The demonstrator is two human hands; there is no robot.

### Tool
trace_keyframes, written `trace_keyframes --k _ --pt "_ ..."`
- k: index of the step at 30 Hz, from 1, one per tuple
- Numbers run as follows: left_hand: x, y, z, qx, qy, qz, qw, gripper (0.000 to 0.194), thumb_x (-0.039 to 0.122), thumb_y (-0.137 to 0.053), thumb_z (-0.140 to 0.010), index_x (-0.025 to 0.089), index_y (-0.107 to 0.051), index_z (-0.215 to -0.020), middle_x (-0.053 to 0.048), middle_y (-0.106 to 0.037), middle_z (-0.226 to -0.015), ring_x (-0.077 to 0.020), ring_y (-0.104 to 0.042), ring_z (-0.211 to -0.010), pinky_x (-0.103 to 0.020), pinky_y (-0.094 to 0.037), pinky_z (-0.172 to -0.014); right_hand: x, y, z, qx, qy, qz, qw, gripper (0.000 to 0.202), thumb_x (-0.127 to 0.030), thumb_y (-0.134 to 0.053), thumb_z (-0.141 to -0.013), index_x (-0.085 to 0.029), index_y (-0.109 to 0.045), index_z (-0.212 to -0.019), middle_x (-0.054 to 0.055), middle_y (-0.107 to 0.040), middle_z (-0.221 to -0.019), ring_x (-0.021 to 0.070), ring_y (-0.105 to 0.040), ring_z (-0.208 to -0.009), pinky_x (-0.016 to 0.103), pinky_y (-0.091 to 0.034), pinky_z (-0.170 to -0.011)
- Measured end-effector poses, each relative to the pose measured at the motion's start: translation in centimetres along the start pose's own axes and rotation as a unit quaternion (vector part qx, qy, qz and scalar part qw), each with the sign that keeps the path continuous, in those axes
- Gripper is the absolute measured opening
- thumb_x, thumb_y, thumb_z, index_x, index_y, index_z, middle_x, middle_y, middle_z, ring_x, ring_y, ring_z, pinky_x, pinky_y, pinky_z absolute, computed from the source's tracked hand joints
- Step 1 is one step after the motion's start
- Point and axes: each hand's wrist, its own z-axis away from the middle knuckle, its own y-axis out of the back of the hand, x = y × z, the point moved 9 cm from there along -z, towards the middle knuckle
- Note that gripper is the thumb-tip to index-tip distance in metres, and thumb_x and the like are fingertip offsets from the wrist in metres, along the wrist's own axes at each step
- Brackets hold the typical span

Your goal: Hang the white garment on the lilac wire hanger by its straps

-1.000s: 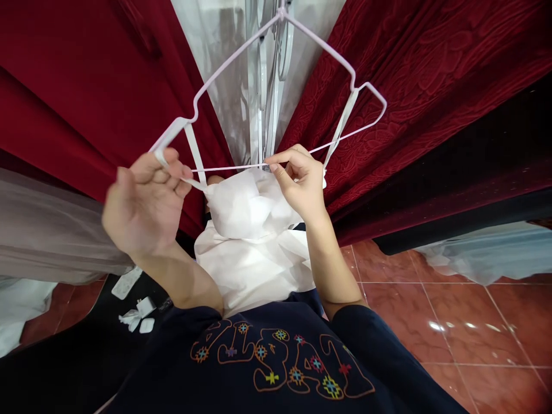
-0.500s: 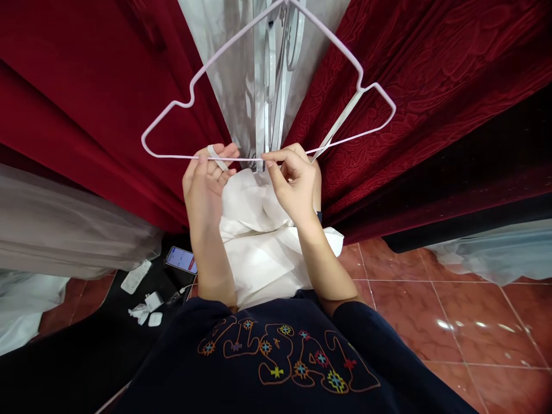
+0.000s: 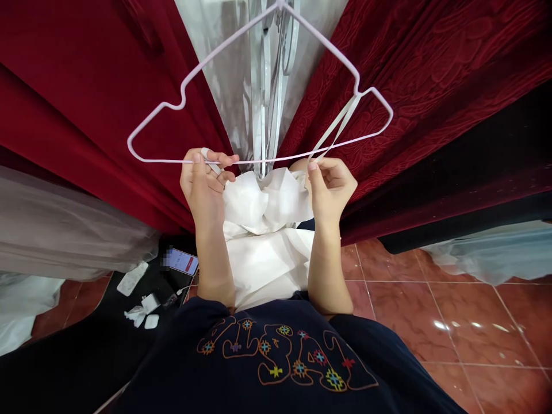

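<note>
A pale pink clothes hanger [image 3: 228, 47] spans the upper middle of the view, its bar running across in front of me. My left hand [image 3: 206, 183] grips the left part of that bar under the thumb, with a white strap looped over its fingers. My right hand [image 3: 332, 187] is closed in a pinch on another white strap [image 3: 340, 123], just below the bar. This strap hangs as a loop from the hanger's right notch. Beneath both hands a white garment [image 3: 267, 264] drapes over my lap; its link to the straps is partly hidden.
Dark red curtains [image 3: 86, 75] flank white metal bars [image 3: 267, 98] ahead. At lower left, a black surface holds a phone [image 3: 181, 261], a white charger [image 3: 150, 303] and small white items. Red floor tiles [image 3: 401, 287] lie to the right, beside pale fabric [image 3: 495, 250].
My right hand has moved right from the middle of the bar to the strap, now pinching it. The strap's loop has spread open. My left hand and the hanger have shifted slightly left.
</note>
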Motion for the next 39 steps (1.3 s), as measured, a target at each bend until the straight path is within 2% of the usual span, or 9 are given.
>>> trace_keyframes --k 5,10,14,18,21,24,30,35,39 --pt "0.5 0.0 0.1 0.010 -0.012 -0.001 1.000 0.031 0.035 -0.051 -0.119 0.026 -0.062 -0.092 -0.001 -0.074 -0.080 -0.0182 -0.079 -0.088 -0.028 -0.051 -0.058 -2.1 -1.1 0.8 -0.008 -0.001 -0.010 1.000 0.035 -0.055 -0.082 -0.092 -0.021 -0.074 -0.088 -0.001 -0.068 -0.079 0.0097 -0.062 -0.071 0.027 -0.051 -0.068" --pt "1.2 0.6 0.1 0.043 -0.039 -0.048 0.997 0.033 0.053 -0.063 -0.113 0.028 -0.061 -0.091 -0.002 -0.069 -0.075 -0.0224 -0.079 -0.082 -0.032 -0.049 -0.056 -6.3 -1.7 -1.3 -0.055 0.028 -0.017 0.998 0.035 -0.059 -0.082 -0.092 -0.025 -0.073 -0.093 0.000 -0.066 -0.079 0.0076 -0.040 -0.055 0.029 -0.031 -0.050" --pt "1.5 0.7 0.0 0.022 -0.040 -0.029 0.999 0.037 0.061 -0.069 -0.109 0.028 -0.064 -0.091 -0.002 -0.067 -0.072 -0.0230 -0.079 -0.080 -0.032 -0.048 -0.055 -6.2 0.9 -6.2 -0.046 0.051 -0.046 0.997 0.042 -0.066 -0.073 -0.095 -0.032 -0.077 -0.119 0.004 -0.077 -0.110 0.0067 -0.036 -0.055 0.030 -0.024 -0.048" --pt "1.6 0.5 -0.1 0.002 -0.043 -0.004 0.999 0.041 0.067 -0.075 -0.103 0.028 -0.067 -0.090 -0.002 -0.068 -0.072 -0.0225 -0.080 -0.079 -0.030 -0.051 -0.055 -2.8 6.7 -8.0 0.092 0.053 -0.085 0.991 0.032 -0.050 -0.068 -0.101 -0.038 -0.070 -0.130 0.000 -0.073 -0.136 0.0086 -0.053 -0.065 0.032 -0.030 -0.050" --pt "1.5 0.6 -0.1 0.020 -0.044 -0.003 0.999 0.042 0.066 -0.076 -0.102 0.027 -0.067 -0.089 -0.002 -0.069 -0.071 -0.0218 -0.079 -0.077 -0.029 -0.051 -0.052 -2.9 8.6 -5.1 0.199 0.108 -0.110 0.968 0.021 -0.033 -0.064 -0.101 -0.033 -0.074 -0.120 0.000 -0.077 -0.117 0.0031 -0.038 -0.053 0.028 -0.017 -0.048" --pt "0.8 0.4 -0.3 0.026 -0.024 0.009 0.999 0.043 0.064 -0.075 -0.104 0.025 -0.066 -0.089 -0.001 -0.067 -0.070 -0.0205 -0.079 -0.077 -0.026 -0.049 -0.050 -5.4 5.6 -1.9 0.185 0.152 -0.103 0.965 0.008 -0.029 -0.070 -0.100 -0.027 -0.077 -0.103 -0.002 -0.077 -0.094 0.0016 -0.024 -0.048 0.026 -0.011 -0.047" --pt "-0.2 0.5 -0.2 0.000 0.021 -0.022 1.000 0.040 0.063 -0.071 -0.106 0.024 -0.066 -0.095 -0.004 -0.073 -0.081 -0.0231 -0.082 -0.091 -0.027 -0.052 -0.057 -5.7 -4.7 -0.1 -0.127 0.053 0.007 0.990 0.028 -0.050 -0.062 -0.109 -0.025 -0.075 -0.103 0.000 -0.074 -0.095 0.0092 -0.063 -0.075 0.029 -0.051 -0.070" --pt "0.2 2.0 0.0 -0.009 0.025 -0.044 0.999 0.033 0.057 -0.075 -0.102 0.025 -0.069 -0.105 -0.007 -0.081 -0.098 -0.0253 -0.083 -0.100 -0.028 -0.057 -0.062 -4.1 -4.2 -0.5 -0.127 0.067 0.073 0.987 0.035 -0.056 -0.058 -0.109 -0.025 -0.074 -0.105 -0.001 -0.071 -0.096 0.0094 -0.062 -0.077 0.029 -0.051 -0.073" --pt "1.7 5.9 -0.4 0.068 -0.052 -0.051 0.995 0.010 0.031 -0.068 -0.105 0.027 -0.074 -0.112 -0.001 -0.085 -0.114 -0.0226 -0.082 -0.111 -0.028 -0.060 -0.069 -4.0 -2.8 -1.9 -0.108 0.086 0.080 0.987 0.037 -0.059 -0.062 -0.106 -0.024 -0.074 -0.104 0.001 -0.073 -0.099 0.0107 -0.063 -0.076 0.029 -0.053 -0.071"
